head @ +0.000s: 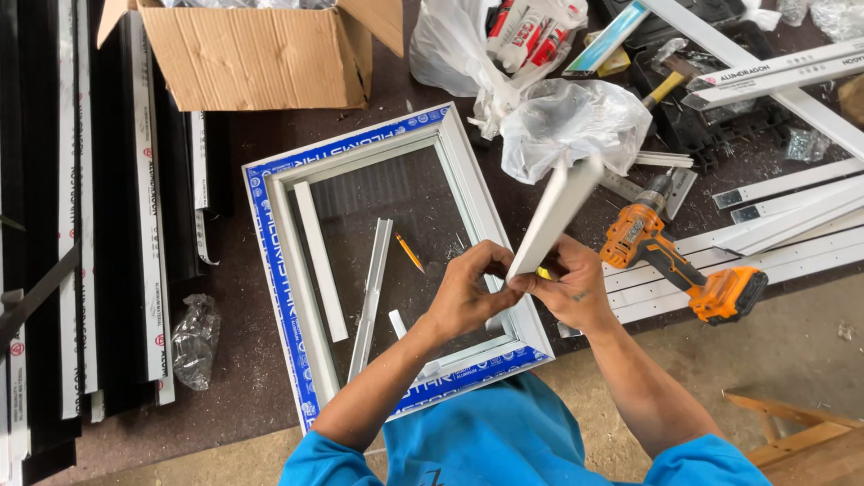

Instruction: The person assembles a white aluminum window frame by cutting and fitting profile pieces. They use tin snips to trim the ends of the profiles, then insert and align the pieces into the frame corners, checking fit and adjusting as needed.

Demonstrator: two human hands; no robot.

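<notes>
While both your hands pinch the lower end of the white profile piece (553, 214) — left hand (468, 292) at 9 o'clock, right hand (571, 286) at 3 — you look mid-fitting, above the white frame (297, 270); next calls for a steady grip, I'd judge.

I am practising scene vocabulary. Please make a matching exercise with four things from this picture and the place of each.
Things:
1. white strip
2. drill
3. pencil
4. cardboard box

Places:
A. top of the table, open
B. inside the window frame
C. held in both hands
D. lying right of the hands

Pairs: 1-C, 2-D, 3-B, 4-A
</notes>
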